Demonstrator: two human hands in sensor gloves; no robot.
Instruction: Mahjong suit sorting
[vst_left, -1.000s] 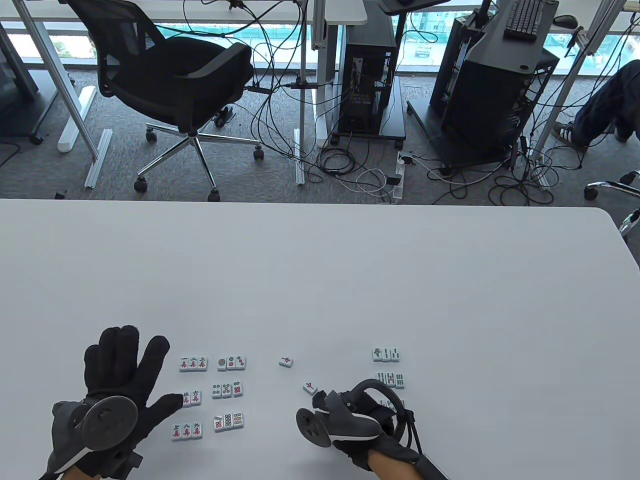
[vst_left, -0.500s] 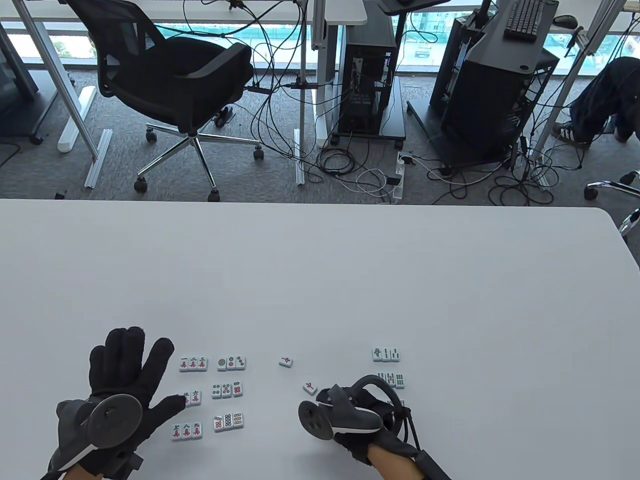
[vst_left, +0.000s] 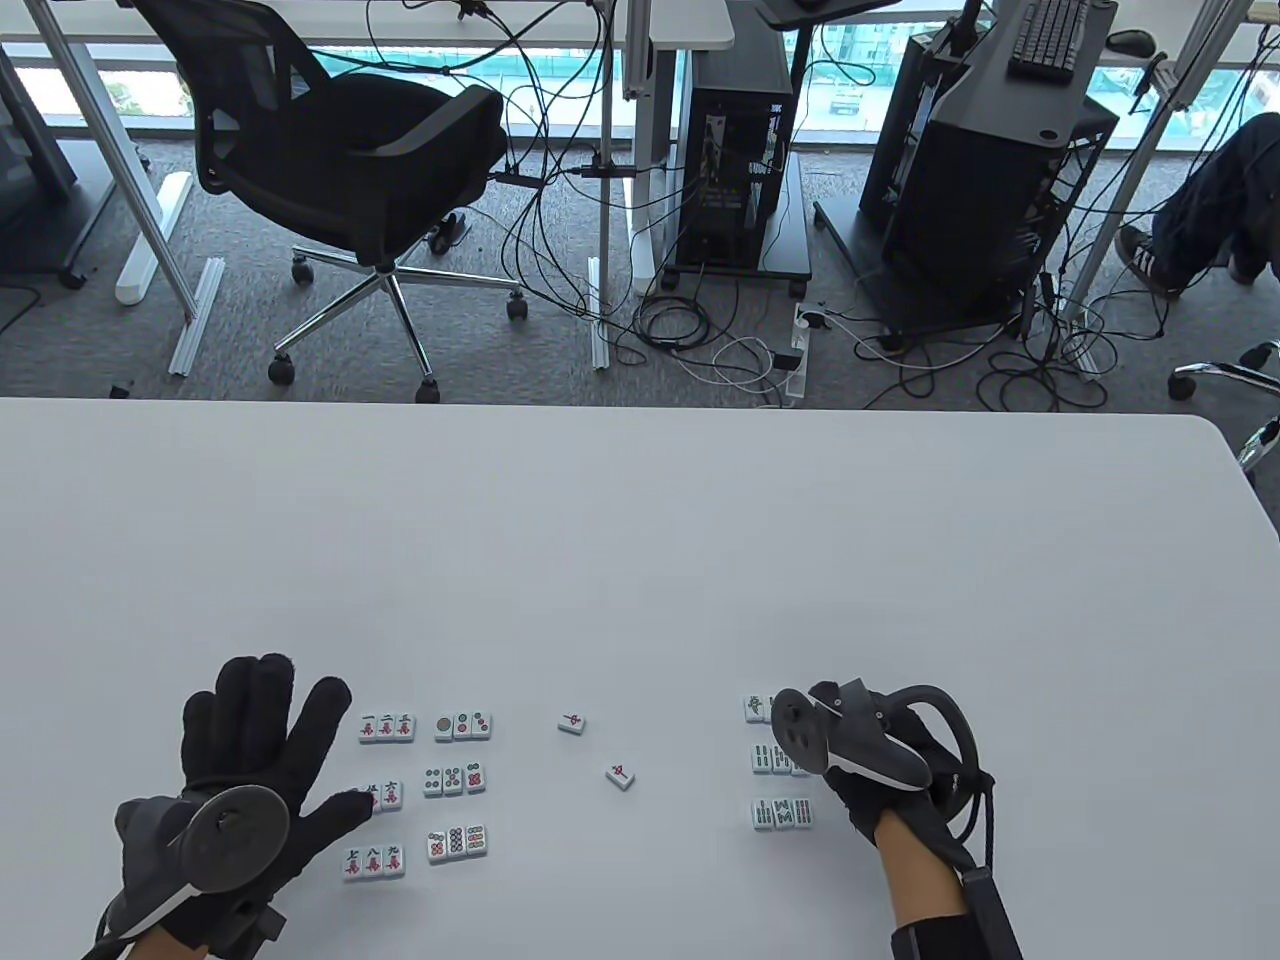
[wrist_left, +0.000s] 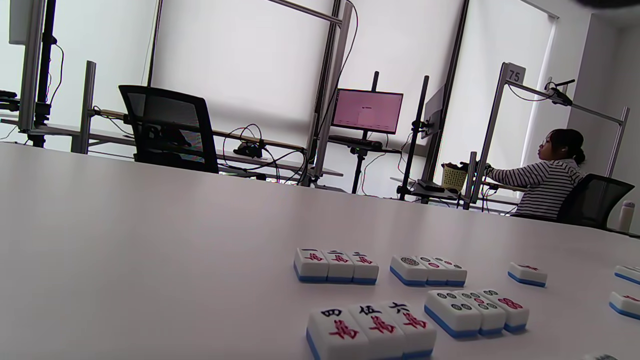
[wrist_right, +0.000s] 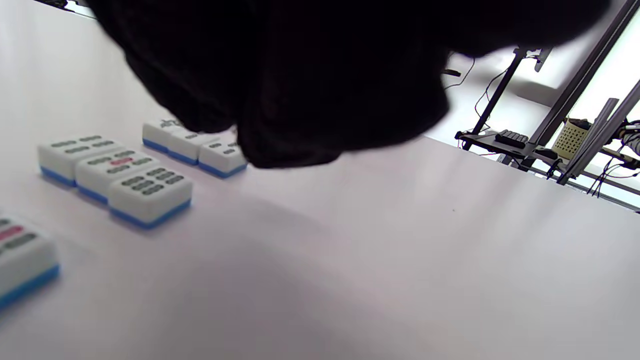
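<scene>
Mahjong tiles (vst_left: 620, 774) near table's (vst_left: 640, 520) near edge, left hand (vst_left: 255, 760) fingers spread flat, right hand (vst_left: 880, 760) fingers hidden.

On the nearest row of character tiles (wrist_left: 370, 327) in the left wrist view, the black numerals 四, 伍 and 六 can be read, each above a red 萬. The number 75 is printed on a small white plate (wrist_left: 515, 75) fixed atop a metal post in the background. The marks on the other tiles are too small to be read.
</scene>
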